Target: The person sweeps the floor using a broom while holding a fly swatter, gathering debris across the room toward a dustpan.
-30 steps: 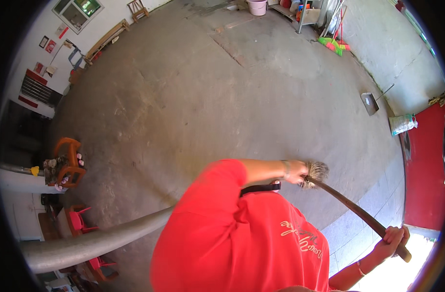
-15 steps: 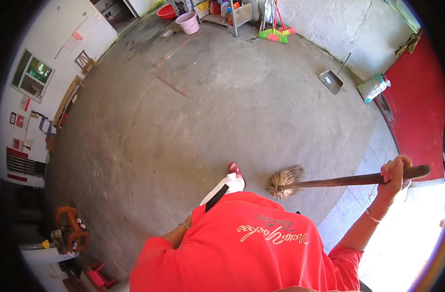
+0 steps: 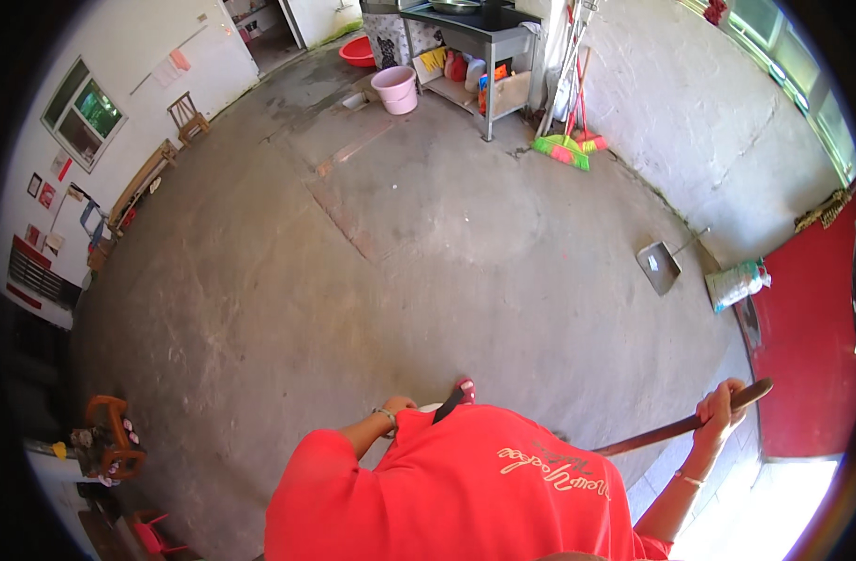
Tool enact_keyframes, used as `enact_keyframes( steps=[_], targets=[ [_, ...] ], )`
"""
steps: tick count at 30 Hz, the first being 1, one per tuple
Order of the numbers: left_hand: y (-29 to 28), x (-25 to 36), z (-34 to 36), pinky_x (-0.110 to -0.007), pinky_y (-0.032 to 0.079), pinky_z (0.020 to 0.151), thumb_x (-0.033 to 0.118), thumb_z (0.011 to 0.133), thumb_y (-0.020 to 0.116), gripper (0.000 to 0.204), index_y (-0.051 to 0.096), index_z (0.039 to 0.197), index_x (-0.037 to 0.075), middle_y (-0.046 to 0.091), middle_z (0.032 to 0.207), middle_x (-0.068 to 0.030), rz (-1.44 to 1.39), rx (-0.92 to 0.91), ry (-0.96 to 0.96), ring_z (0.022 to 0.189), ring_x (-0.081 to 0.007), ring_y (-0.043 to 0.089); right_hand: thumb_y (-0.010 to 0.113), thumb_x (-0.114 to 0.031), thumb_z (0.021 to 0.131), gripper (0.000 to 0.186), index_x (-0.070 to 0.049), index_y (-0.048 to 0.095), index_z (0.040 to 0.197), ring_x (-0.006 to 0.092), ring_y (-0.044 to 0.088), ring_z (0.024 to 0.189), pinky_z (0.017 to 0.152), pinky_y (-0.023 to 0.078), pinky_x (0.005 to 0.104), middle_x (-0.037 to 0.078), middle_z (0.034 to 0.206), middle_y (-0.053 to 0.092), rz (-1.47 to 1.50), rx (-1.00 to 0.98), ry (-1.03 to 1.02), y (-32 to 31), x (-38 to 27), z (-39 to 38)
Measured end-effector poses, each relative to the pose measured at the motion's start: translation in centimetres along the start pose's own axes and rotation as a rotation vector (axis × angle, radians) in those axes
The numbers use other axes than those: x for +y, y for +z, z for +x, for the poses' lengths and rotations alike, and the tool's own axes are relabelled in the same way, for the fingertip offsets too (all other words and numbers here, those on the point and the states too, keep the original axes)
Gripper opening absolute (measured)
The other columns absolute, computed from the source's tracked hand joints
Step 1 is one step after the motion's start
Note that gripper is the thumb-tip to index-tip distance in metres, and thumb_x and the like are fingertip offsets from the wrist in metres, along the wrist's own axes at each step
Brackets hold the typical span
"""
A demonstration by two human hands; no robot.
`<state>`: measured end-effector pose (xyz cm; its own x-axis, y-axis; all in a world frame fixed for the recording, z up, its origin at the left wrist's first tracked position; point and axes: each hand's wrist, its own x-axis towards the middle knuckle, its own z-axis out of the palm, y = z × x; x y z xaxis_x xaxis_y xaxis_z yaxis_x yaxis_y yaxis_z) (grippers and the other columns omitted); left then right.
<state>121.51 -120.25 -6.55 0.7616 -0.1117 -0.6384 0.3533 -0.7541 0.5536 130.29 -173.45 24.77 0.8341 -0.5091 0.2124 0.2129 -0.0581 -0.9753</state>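
Note:
My right hand (image 3: 720, 411) is wrapped round the upper end of the wooden handle of a mop (image 3: 654, 436), at the lower right. The handle slants down to the left and passes behind my red shirt (image 3: 447, 486), which hides nearly all of the mop's strand head. My left hand (image 3: 398, 406) is at my waist, beside the shirt's edge; its fingers are too hidden to read. One red shoe (image 3: 464, 389) shows on the concrete floor (image 3: 353, 318) just ahead of me.
A dustpan (image 3: 659, 268) and a filled sack (image 3: 735, 284) are by the right wall, near a red door (image 3: 812, 337). Brooms (image 3: 564, 150) lean at the back. A pink bucket (image 3: 395, 91) stands beside a metal sink stand (image 3: 489, 56). A wooden chair (image 3: 187, 117) is at the far left.
The view has tilted up, showing more of the far side. The mop head has gone from sight behind my shirt. My left hand now shows at my waist; my right hand keeps its grip.

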Motion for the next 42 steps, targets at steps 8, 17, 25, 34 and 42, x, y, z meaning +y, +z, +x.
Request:
enact_keyframes(
  steps=[8,17,25,34,42],
  targets=[
    [-7.0,10.5,12.9,-0.037,0.048,0.072,0.025,0.071,0.054,0.025,0.067,0.083,0.006,0.065,0.083,-0.0163,-0.103,0.047,0.015,0.080,-0.0284,0.063,0.047,-0.001,0.077,0.003,-0.002,0.047,0.080,0.0066,0.030,0.034,0.034,0.026,0.0211,-0.003,0.046,0.033,-0.052,-0.100,0.261,3.4,6.2,4.7],
    [-11.0,14.0,21.1,-0.035,0.048,0.071,0.028,0.074,0.058,0.028,0.067,0.088,0.006,0.065,0.085,-0.0164,0.114,-0.088,-0.010,0.076,-0.0248,0.063,0.051,-0.009,0.079,0.012,0.002,0.051,0.081,0.0089,0.035,0.037,0.039,0.033,0.0239,-0.001,0.046,0.038,-0.052,-0.132,0.516,5.6,13.3,15.1],
    [-8.4,9.6,31.6,-0.036,0.048,0.069,0.034,0.082,0.050,0.036,0.066,0.090,0.002,0.064,0.089,-0.0197,0.104,-0.096,-0.008,0.080,-0.0286,0.064,0.050,-0.007,0.082,0.011,0.003,0.051,0.086,0.0088,0.037,0.041,0.043,0.035,0.0242,0.000,0.051,0.040,0.103,-0.147,0.360,12.6,7.1,32.8],
    [-14.7,12.2,47.1,-0.041,0.049,0.068,0.032,0.079,0.049,0.032,0.067,0.083,0.006,0.063,0.088,-0.0206,0.289,0.002,0.145,0.084,-0.0317,0.062,0.047,-0.007,0.087,0.014,0.004,0.053,0.095,0.0102,0.039,0.050,0.054,0.039,0.0266,0.000,0.055,0.039,-0.037,-0.083,-0.057,19.8,6.6,49.5],
    [-32.0,23.2,54.2,-0.032,0.049,0.060,0.017,0.074,0.057,0.019,0.065,0.078,0.001,0.065,0.069,-0.0112,-0.225,0.053,-0.299,0.061,-0.0201,0.062,0.054,-0.006,0.085,0.012,0.000,0.054,0.095,0.0145,0.052,0.068,0.076,0.046,0.0302,0.002,0.066,0.046,-0.075,0.346,-0.056,21.7,11.7,59.2]
  ],
)
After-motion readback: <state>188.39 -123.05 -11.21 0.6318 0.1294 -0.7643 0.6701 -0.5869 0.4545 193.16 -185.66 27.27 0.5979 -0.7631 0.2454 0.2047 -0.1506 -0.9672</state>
